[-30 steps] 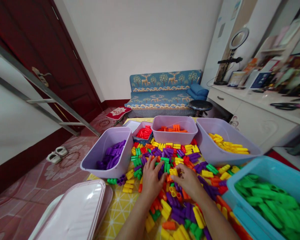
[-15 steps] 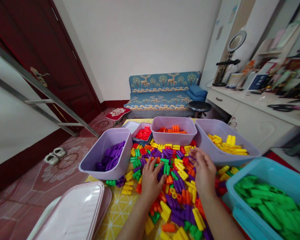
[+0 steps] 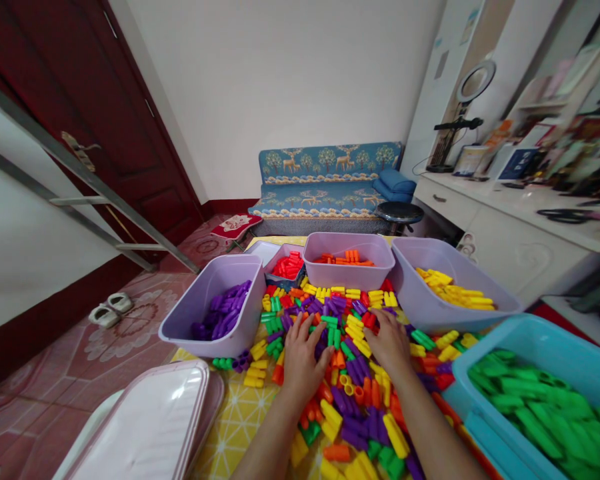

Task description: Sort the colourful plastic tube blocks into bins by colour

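Observation:
Many plastic tube-shaped building pieces (image 3: 357, 370) in yellow, purple, green, orange and red lie mixed between my arms. My left hand (image 3: 303, 353) rests on the pile with its fingers spread, beside some green pieces (image 3: 333, 331); nothing shows in its grasp. Reaching over the pile's right side, my right hand (image 3: 390, 343) has its fingers apart. Its fingertips are at red pieces (image 3: 371, 321), close to a row of yellow pieces (image 3: 357, 333). Whether they touch the red ones I cannot tell.
Around the pile stand a purple-filled bin (image 3: 173, 327), a small box of red pieces (image 3: 285, 268), a bin of orange pieces (image 3: 347, 275), a bin of yellow pieces (image 3: 430, 313) and a blue bin of green pieces (image 3: 505, 413). Lids (image 3: 145, 420) lie front left.
My right hand has moved left and slightly down, its fingers now lower into the pile. Yellow pieces standing up in their bin now lie flat. My left hand has stayed put.

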Available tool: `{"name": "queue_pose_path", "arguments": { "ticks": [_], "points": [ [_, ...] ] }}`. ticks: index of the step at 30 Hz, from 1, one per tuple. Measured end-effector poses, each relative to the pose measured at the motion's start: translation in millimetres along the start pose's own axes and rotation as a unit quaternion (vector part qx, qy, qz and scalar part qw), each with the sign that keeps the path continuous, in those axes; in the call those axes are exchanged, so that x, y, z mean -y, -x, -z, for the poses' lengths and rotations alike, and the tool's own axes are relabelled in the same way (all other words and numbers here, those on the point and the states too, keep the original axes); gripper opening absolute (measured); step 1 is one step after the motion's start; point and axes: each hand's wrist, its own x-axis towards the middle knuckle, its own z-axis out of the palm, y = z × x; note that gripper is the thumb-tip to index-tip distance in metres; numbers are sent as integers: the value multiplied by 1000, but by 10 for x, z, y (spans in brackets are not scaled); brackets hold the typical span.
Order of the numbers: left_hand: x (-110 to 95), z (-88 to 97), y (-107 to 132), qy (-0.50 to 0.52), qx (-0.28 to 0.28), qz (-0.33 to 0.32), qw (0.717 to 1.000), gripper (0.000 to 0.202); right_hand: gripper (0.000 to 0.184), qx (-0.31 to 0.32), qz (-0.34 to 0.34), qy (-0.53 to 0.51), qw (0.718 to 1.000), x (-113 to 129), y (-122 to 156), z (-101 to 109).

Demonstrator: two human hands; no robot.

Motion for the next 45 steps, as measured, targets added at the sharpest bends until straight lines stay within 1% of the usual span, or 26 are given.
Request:
{"name": "queue_pose_path", "arguments": {
  "ticks": [2,3,5,6,7,9,10,12,14,17,21,24,25,27,29,33,36,38,40,43,45],
  "points": [
    [-1,5,-2,3,1,1,1000,45,42,25,21,-135,990,-24,14,26],
    [-1,7,-3,5,0,-1,1000,44,41,34,19,-213,976,-39,19,36],
    [0,8,-4,8,-4,-5,1000,43,38,21,-3,-336,942,-72,20,41],
    [2,7,-4,9,-5,-5,1000,44,37,-4,-13,-360,933,-89,13,34],
    [3,5,-4,10,-7,-5,1000,44,38,-32,-18,-359,933,-104,-1,19],
    [5,2,-3,10,-9,-5,1000,44,41,-76,-22,-303,950,-129,-43,-30],
    [6,1,-2,10,-10,-6,1000,45,44,-83,-26,-270,959,-133,-68,-59],
    [6,1,-3,10,-12,-9,1000,45,50,-62,-34,-236,969,-117,-115,-114],
    [4,3,-4,10,-13,-9,1000,44,55,-23,-37,-230,972,-64,-144,-142],
    [-1,7,-7,15,-13,-6,1000,43,55,35,-12,-238,971,67,-145,-120],
    [0,10,-10,29,-15,-3,999,43,39,99,44,-293,950,274,-69,-32],
    [7,19,-8,54,-20,3,998,44,33,138,45,-346,927,448,42,35],
    [10,23,-7,65,-22,4,998,44,33,142,39,-364,920,504,82,57],
    [15,35,-1,87,-27,-1,996,46,28,130,22,-390,912,597,155,97],
    [20,44,6,102,-34,-14,994,46,21,108,22,-389,915,650,207,130],
    [19,45,12,127,-61,-48,989,42,12,45,85,-364,926,650,254,173],
    [4,34,9,154,-77,-54,984,35,13,24,91,-385,918,626,279,186],
    [-5,25,8,171,-82,-58,980,31,15,45,84,-411,907,620,300,184],
    [-6,14,10,190,-88,-54,976,29,17,88,87,-431,894,616,324,169],
    [-2,9,21,222,-100,-31,969,25,20,131,94,-451,878,601,364,118],
    [-17,34,27,243,-108,-6,964,23,26,149,74,-463,871,580,388,73]
  ]
}}
